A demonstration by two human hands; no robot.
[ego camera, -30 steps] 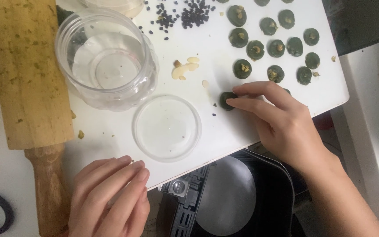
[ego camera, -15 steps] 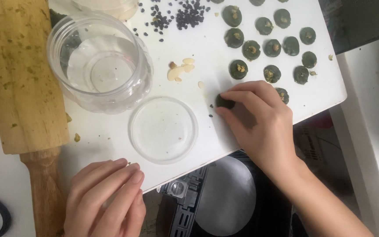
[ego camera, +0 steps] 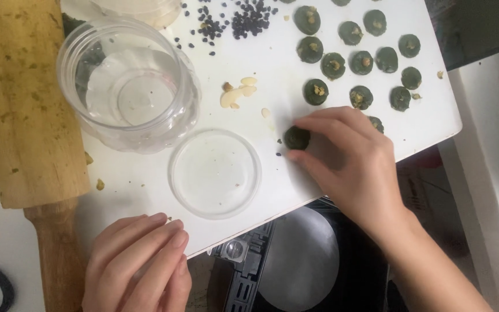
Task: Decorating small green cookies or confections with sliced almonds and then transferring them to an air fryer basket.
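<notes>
Right now the fingers (ego camera: 313, 124) of the right hand (ego camera: 353, 167) pinch a dark green dough disc (ego camera: 297, 137) lying flat on the white board (ego camera: 423, 124), just below the rows of finished discs (ego camera: 360, 52), each topped with a nut crumb. A light, even grip looks wise, so the soft round keeps its shape. The left hand (ego camera: 137, 263) rests loosely curled at the board's near edge, holding nothing. Between the hands lies a clear round lid (ego camera: 215, 172); beyond it stands an open clear plastic jar (ego camera: 128, 84), unlabelled. Pale almond slivers (ego camera: 238, 95) and black seeds (ego camera: 249, 17) are scattered further up. A wooden rolling pin (ego camera: 27, 115) lies on the left.
</notes>
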